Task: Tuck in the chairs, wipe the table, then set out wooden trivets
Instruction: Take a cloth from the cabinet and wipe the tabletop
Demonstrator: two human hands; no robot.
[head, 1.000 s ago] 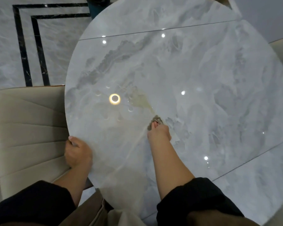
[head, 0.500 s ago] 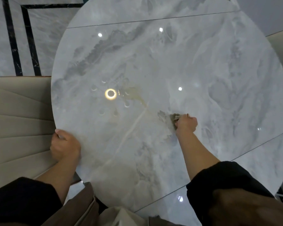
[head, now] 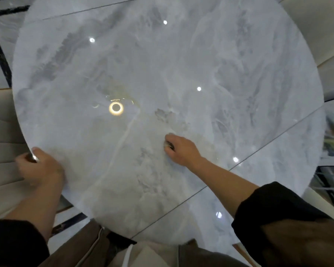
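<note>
A round table (head: 181,64) with a glossy grey marble top fills the view. My right hand (head: 181,149) lies on the near middle of the top, fingers curled over a small grey cloth (head: 169,145) that barely shows under them. My left hand (head: 40,168) grips the table's left rim, thumb on top. A beige padded chair (head: 2,143) stands against the table on the left, behind that hand. No wooden trivets are in view.
Another beige chair (head: 320,31) shows at the top right beyond the rim. The floor (head: 0,31) is pale marble with black inlay lines. A dark metal-framed thing (head: 332,178) sits low at the right edge. Ceiling lights glare on the top.
My right hand with the cloth swept right across the table, then came back toward me and to the left. My left hand kept its hold on the rim. The view shifted.
</note>
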